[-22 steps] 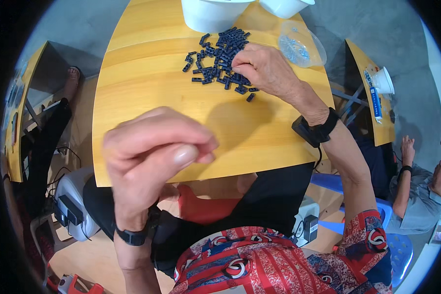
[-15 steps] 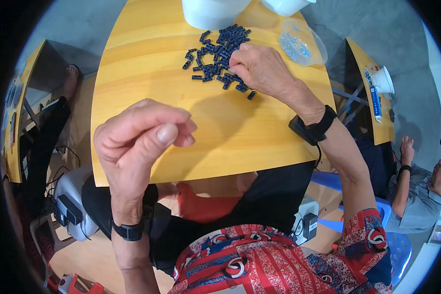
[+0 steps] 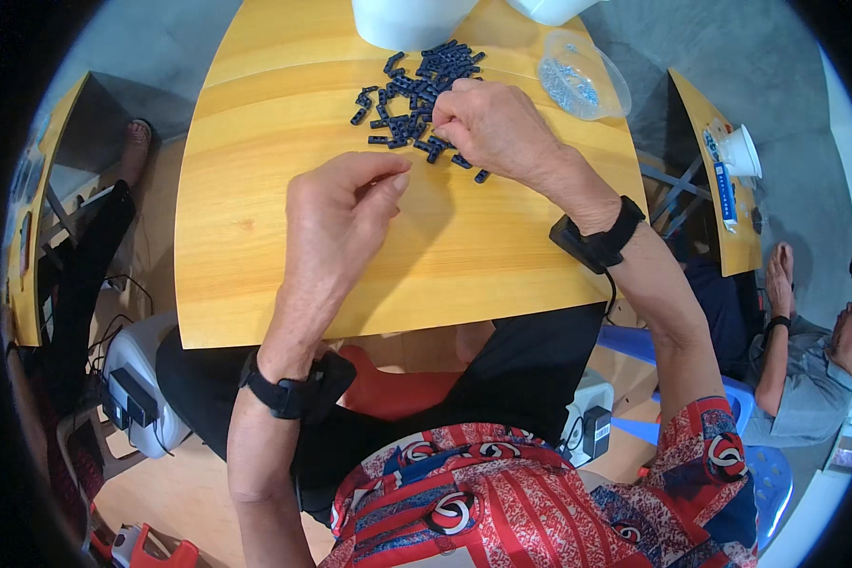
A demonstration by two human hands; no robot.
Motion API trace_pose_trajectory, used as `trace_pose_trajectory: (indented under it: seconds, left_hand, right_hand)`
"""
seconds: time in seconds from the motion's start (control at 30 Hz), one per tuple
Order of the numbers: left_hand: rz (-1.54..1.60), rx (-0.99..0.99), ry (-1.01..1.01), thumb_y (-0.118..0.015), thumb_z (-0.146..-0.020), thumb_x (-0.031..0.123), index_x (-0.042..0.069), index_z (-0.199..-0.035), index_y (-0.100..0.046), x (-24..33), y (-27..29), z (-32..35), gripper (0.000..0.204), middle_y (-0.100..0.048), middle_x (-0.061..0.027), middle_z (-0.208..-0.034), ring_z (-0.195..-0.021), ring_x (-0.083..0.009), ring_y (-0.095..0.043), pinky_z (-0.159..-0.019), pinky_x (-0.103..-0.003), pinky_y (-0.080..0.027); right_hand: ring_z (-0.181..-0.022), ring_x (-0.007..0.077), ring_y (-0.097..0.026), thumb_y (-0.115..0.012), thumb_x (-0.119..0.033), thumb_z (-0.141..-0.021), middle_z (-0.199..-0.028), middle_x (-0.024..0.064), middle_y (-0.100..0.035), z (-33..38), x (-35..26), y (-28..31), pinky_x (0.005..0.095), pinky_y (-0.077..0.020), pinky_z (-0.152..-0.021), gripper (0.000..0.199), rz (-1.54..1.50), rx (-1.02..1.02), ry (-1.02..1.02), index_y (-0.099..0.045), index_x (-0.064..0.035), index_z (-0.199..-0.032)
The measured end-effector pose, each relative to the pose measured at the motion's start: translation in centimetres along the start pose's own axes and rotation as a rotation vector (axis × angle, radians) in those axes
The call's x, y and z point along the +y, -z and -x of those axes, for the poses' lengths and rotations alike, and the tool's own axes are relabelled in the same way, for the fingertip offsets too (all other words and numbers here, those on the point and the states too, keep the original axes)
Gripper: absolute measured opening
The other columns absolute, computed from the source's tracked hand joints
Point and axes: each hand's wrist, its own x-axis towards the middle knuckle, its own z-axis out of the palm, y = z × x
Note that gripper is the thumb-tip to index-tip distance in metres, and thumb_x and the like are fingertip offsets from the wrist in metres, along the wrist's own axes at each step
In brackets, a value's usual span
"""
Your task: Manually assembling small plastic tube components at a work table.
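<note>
A loose pile of small dark blue blocks (image 3: 410, 99) with holes in them is spread over the far middle of the yellow wooden table (image 3: 246, 237). My right hand (image 3: 497, 128) is at the pile's right edge, its fingers closed in a pinch. Whatever is between those fingertips is hidden. Just in front of the pile, my left hand (image 3: 336, 222) hovers with thumb and forefinger pressed together. Anything held there is too small to make out. Both wrists wear black bands.
A white tub (image 3: 412, 24) stands behind the pile. To its right are another white container (image 3: 551, 8) and a clear plastic bowl (image 3: 611, 85) of small shiny pieces. Beyond the right table edge, a person (image 3: 795, 360) sits near a side table (image 3: 719, 175).
My left hand has moved forward and right, from the near left of the table toward the pile. My right hand has shifted slightly left, still at the pile.
</note>
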Motion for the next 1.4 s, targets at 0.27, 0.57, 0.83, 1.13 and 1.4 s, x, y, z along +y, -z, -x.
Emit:
trace_pose_trajectory:
  seconds: [0.27, 0.57, 0.83, 1.13, 1.4]
  left_hand:
    - [-0.329, 0.049, -0.263, -0.067, -0.075, 0.007, 0.002, -0.082, -0.068, -0.4, -2.8, -2.1, 0.009, -0.065, -0.0153, -0.076, -0.065, -0.0280, -0.064, -0.060, -0.034, -0.050]
    - [-0.528, 0.024, -0.306, -0.069, -0.077, 0.008, 0.001, -0.088, -0.069, -0.6, -4.6, -3.0, 0.014, -0.065, -0.0107, -0.079, -0.067, -0.0212, -0.064, -0.063, -0.029, -0.050]
    - [-0.571, 0.052, -0.346, -0.069, -0.076, 0.006, 0.003, -0.085, -0.069, -0.8, -4.5, -2.9, 0.010, -0.063, -0.0088, -0.076, -0.063, -0.0200, -0.062, -0.061, -0.029, -0.049]
    - [-0.520, 0.018, -0.320, -0.067, -0.072, 0.002, 0.004, -0.081, -0.069, -0.7, -3.4, -1.6, 0.009, -0.063, -0.0101, -0.076, -0.070, -0.0247, -0.062, -0.063, -0.032, -0.049]
    - [-0.487, -0.036, -0.232, -0.063, -0.074, -0.001, 0.005, -0.099, -0.065, -0.7, -2.0, -0.5, 0.026, -0.062, -0.0118, -0.079, -0.071, -0.0257, -0.063, -0.063, -0.032, -0.049]
  right_hand:
    - [-0.075, 0.0347, -0.062, -0.061, -0.012, -0.080, -0.078, 0.0151, -0.062, 0.5, 0.3, 0.8, 0.0435, -0.0495, -0.066, 0.010, 0.009, 0.043, -0.003, -0.062, -0.0035, -0.076]
    - [-0.076, 0.0381, -0.060, -0.055, -0.014, -0.083, -0.079, 0.0176, -0.061, 9.2, 3.2, 4.1, 0.0460, -0.0474, -0.067, 0.012, -0.049, 0.026, -0.161, -0.057, -0.0021, -0.081]
    - [-0.073, 0.0325, -0.059, -0.061, -0.012, -0.080, -0.076, 0.0123, -0.058, 9.1, 2.5, 1.3, 0.0400, -0.0473, -0.065, 0.010, -0.173, 0.095, -0.107, -0.055, -0.0035, -0.080]
    - [-0.074, 0.0247, -0.064, -0.064, -0.011, -0.080, -0.084, 0.0127, -0.065, 11.5, 3.9, 4.5, 0.0340, -0.0498, -0.066, 0.019, -0.404, 0.163, -0.474, -0.063, -0.0013, -0.096]
    - [-0.077, 0.0299, -0.061, -0.060, -0.014, -0.083, -0.081, 0.0130, -0.063, 8.9, 8.0, 3.5, 0.0380, -0.0486, -0.069, 0.016, -0.021, 0.179, -0.257, -0.063, -0.0029, -0.095]
